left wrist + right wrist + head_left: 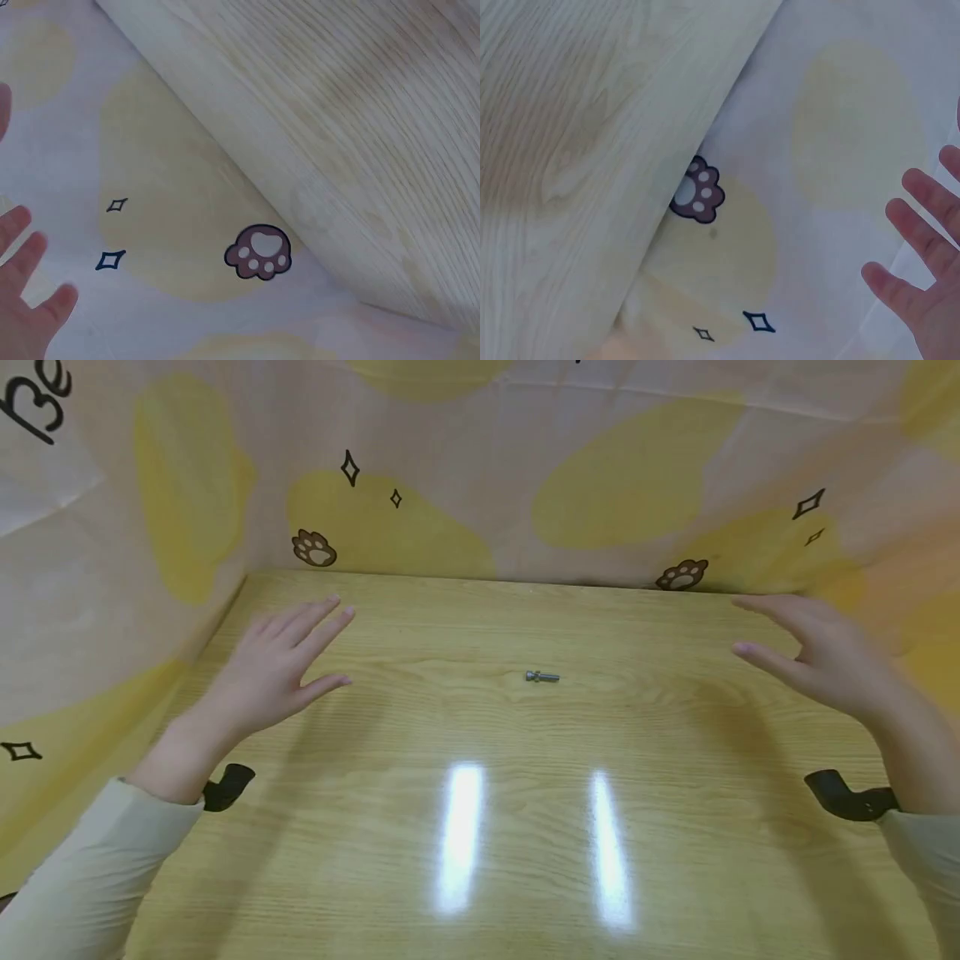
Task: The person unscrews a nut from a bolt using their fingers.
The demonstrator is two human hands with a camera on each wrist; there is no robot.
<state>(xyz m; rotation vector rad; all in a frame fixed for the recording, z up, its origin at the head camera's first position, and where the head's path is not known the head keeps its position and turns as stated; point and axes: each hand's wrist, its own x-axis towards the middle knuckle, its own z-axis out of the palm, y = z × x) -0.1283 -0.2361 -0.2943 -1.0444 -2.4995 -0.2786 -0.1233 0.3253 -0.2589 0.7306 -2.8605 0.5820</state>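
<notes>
A small metal bolt (pixel 542 677) lies on its side on the wooden table, head to the left and threaded shank to the right. A ring, perhaps a washer or nut, seems to sit near its head; it is too small to tell. To the left of the bolt, my left hand (pixel 273 668) hovers with fingers extended and thumb apart, holding nothing. Far to the right, my right hand (pixel 832 652) is also raised, its fingers stretched and nothing in it. Both wrist views catch spread fingers of the left hand (pixel 30 307) and right hand (pixel 930 277), without the bolt.
The wood-grain table (pixel 525 735) has two bright light reflections near its front. A pale cloth (pixel 465 452) with yellow patches and paw prints rises along the back and sides. Black curved pieces (pixel 228 787) sit at both wrists.
</notes>
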